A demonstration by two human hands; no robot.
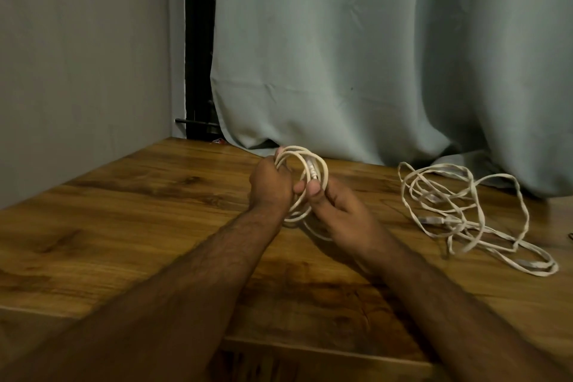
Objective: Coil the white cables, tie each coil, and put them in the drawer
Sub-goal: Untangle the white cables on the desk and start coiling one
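A white cable wound into a coil is held upright above the middle of the wooden table. My left hand grips the coil's left side, fingers curled round the loops. My right hand pinches the coil's lower right part between thumb and fingers. A short stretch of the same cable hangs below the hands onto the table. To the right, a loose tangle of white cable lies spread on the table, untouched. No drawer is in view.
A grey-green curtain hangs along the table's far edge, its hem touching the wood. A grey wall stands at the left, with a dark gap between wall and curtain. A small dark object shows at the right frame edge.
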